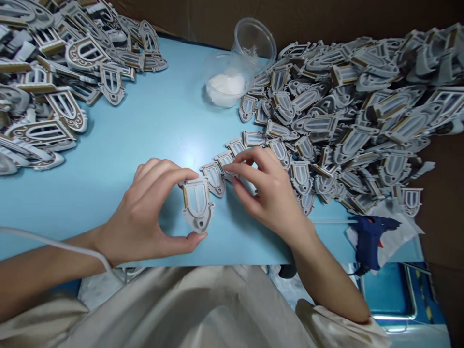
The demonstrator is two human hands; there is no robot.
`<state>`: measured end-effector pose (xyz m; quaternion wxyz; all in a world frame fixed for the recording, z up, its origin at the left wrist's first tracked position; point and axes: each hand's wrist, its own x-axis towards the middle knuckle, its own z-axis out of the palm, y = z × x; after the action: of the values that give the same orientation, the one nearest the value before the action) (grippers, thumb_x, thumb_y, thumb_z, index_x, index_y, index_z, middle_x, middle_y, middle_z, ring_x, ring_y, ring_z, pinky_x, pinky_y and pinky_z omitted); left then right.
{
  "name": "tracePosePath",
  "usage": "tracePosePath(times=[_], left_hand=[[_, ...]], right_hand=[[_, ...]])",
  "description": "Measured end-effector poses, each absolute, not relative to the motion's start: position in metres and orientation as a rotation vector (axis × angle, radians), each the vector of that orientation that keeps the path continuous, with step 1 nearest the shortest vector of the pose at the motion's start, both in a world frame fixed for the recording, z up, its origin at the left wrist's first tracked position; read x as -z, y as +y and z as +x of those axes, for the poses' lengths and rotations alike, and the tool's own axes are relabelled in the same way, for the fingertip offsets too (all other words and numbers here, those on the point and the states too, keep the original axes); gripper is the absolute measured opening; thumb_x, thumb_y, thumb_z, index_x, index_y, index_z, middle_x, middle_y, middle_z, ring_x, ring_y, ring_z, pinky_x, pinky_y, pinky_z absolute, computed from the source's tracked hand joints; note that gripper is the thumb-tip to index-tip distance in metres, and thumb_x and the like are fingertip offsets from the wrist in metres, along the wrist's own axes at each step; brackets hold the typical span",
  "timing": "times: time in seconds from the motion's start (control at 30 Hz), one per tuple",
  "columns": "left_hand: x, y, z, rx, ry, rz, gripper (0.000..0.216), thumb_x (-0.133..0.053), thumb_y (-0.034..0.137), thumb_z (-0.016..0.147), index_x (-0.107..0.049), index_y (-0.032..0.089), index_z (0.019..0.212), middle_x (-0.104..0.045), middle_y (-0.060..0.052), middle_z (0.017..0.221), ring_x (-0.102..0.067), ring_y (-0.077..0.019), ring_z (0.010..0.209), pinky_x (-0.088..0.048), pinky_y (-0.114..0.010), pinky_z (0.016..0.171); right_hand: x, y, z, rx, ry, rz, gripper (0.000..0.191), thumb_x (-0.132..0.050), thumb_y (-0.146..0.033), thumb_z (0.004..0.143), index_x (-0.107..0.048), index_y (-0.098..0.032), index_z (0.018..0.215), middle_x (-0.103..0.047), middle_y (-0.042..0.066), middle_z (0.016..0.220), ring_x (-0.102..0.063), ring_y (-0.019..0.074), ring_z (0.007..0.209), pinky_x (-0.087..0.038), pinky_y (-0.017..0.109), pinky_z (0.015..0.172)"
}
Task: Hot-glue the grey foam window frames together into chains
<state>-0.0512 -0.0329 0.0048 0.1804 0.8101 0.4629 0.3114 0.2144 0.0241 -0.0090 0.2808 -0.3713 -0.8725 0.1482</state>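
Between the thumb and fingers of my left hand [150, 208] is a grey-white window-shaped ornament [198, 198] with a gold-brown side edge. It is held by its top and its pointed end, its back turned up towards me. My right hand [266, 186] is just to the right, with thumb and fingertips closed around another small window-shaped ornament [224, 158], partly hidden by the fingers. Beside it a similar ornament [213, 179] lies on the blue table [145, 121], in a slanting row with others.
A large pile of ornaments [326, 121] covers the right side, and another pile [54, 82] the far left. Two clear plastic cups [226, 87] stand at the back, one with white material. A blue glue gun [369, 239] rests on white paper at right. A white cord [65, 246] crosses my left forearm.
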Motion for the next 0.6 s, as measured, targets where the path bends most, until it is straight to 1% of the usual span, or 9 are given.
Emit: tracePosePath(times=[0.1,0.2,0.27,0.3,0.37,0.43,0.5,0.57,0.6], left_hand=[[-0.003,-0.026,-0.055,-0.966,1.357,2.333,0.061,-0.087,0.047,0.086,-0.059,0.031,0.137,-0.07,-0.005,0.111,-0.064,-0.0307,0.099,-0.05,-0.046,0.09],[0.0,-0.019,-0.06,-0.99,1.413,2.387,0.063,-0.087,0.046,0.086,-0.059,0.031,0.141,-0.069,-0.006,0.114,-0.065,-0.0323,0.102,-0.051,-0.049,0.091],[0.006,-0.012,-0.067,-0.92,1.548,2.392,0.065,-0.088,0.049,0.086,-0.061,0.028,0.141,-0.068,-0.01,0.122,-0.064,-0.0372,0.113,-0.05,-0.055,0.1],[0.012,-0.008,-0.072,-0.872,1.629,2.373,0.065,-0.088,0.05,0.086,-0.063,0.026,0.141,-0.066,-0.012,0.128,-0.062,-0.0409,0.121,-0.048,-0.06,0.107],[0.026,0.002,-0.087,-0.773,1.762,2.292,0.065,-0.09,0.053,0.084,-0.067,0.025,0.138,-0.06,-0.015,0.143,-0.054,-0.0488,0.136,-0.04,-0.07,0.118],[0.042,0.012,-0.102,-0.732,1.823,2.219,0.067,-0.095,0.056,0.08,-0.068,0.03,0.136,-0.054,-0.014,0.154,-0.046,-0.054,0.145,-0.036,-0.076,0.12],[0.054,0.019,-0.113,-0.723,1.827,2.19,0.073,-0.096,0.063,0.077,-0.068,0.033,0.137,-0.049,-0.015,0.163,-0.039,-0.0581,0.151,-0.035,-0.08,0.12],[0.059,0.021,-0.112,-0.745,1.765,2.231,0.092,-0.095,0.072,0.074,-0.061,0.034,0.15,-0.042,-0.017,0.172,-0.034,-0.0608,0.155,-0.032,-0.082,0.121],[0.058,0.021,-0.107,-0.776,1.702,2.285,0.105,-0.095,0.076,0.072,-0.054,0.033,0.16,-0.04,-0.019,0.174,-0.032,-0.0611,0.157,-0.03,-0.082,0.122]], right_hand=[[0.012,0.024,0.217,-0.336,-2.479,-1.002,0.018,-0.064,-0.019,0.104,-0.081,-0.021,0.111,-0.069,0.016,0.128,-0.061,0.0312,0.113,-0.052,0.048,0.093],[0.011,0.021,0.214,-0.37,-2.564,-1.007,0.019,-0.065,-0.021,0.106,-0.082,-0.02,0.101,-0.068,0.016,0.129,-0.06,0.0317,0.115,-0.052,0.048,0.093],[0.011,0.019,0.213,-0.386,-2.604,-1.006,0.019,-0.065,-0.022,0.106,-0.082,-0.02,0.098,-0.068,0.016,0.129,-0.06,0.0322,0.115,-0.052,0.048,0.092],[0.011,0.019,0.212,-0.392,-2.609,-1.009,0.019,-0.065,-0.023,0.106,-0.082,-0.02,0.101,-0.068,0.017,0.129,-0.06,0.0323,0.114,-0.053,0.048,0.091],[0.01,0.019,0.213,-0.403,-2.581,-1.018,0.019,-0.063,-0.022,0.107,-0.081,-0.02,0.113,-0.068,0.017,0.131,-0.061,0.0323,0.115,-0.054,0.05,0.094],[0.007,0.02,0.216,-0.421,-2.538,-1.029,0.028,-0.063,-0.019,0.104,-0.076,-0.021,0.13,-0.067,0.018,0.138,-0.061,0.0336,0.123,-0.055,0.053,0.102],[0.006,0.022,0.219,-0.453,-2.541,-1.036,0.044,-0.066,-0.016,0.1,-0.068,-0.021,0.144,-0.062,0.018,0.151,-0.057,0.0365,0.137,-0.051,0.058,0.115],[0.006,0.024,0.223,-0.468,-2.597,-1.052,0.059,-0.07,-0.016,0.095,-0.062,-0.02,0.153,-0.054,0.019,0.165,-0.047,0.0406,0.152,-0.044,0.064,0.126],[0.008,0.025,0.223,-0.459,-2.626,-1.07,0.064,-0.072,-0.017,0.093,-0.06,-0.019,0.156,-0.049,0.02,0.17,-0.042,0.0428,0.158,-0.04,0.067,0.129]])
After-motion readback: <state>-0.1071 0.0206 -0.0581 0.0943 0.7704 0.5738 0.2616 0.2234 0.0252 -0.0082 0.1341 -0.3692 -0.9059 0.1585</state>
